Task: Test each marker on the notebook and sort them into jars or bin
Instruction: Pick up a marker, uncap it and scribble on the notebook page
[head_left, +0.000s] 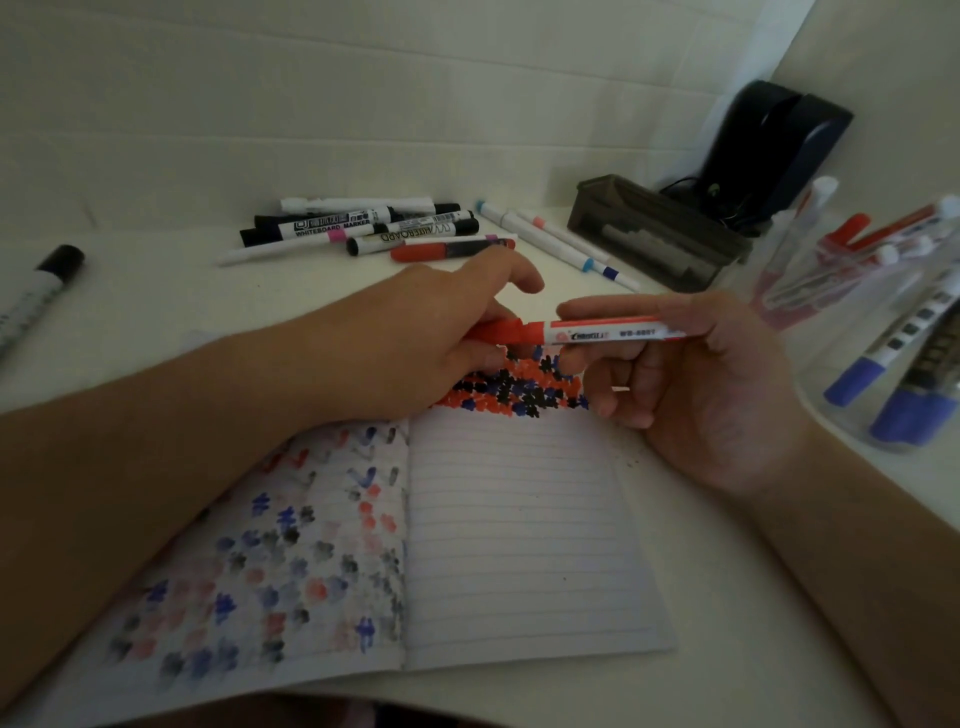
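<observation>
I see a white desk (156, 322) against a pale wall (311, 104). At the desk's far right corner stands a dark upright holder (774, 150), with a black cable (691, 187) at its foot, just behind a low dark tray.

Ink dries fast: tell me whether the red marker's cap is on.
On: red cap sits against the marker barrel; left hand grips it.

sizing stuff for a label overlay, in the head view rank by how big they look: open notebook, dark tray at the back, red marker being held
1. open notebook
2. dark tray
3. red marker, in both hands; it's nearer, so its rank against the tray is unsure
</observation>
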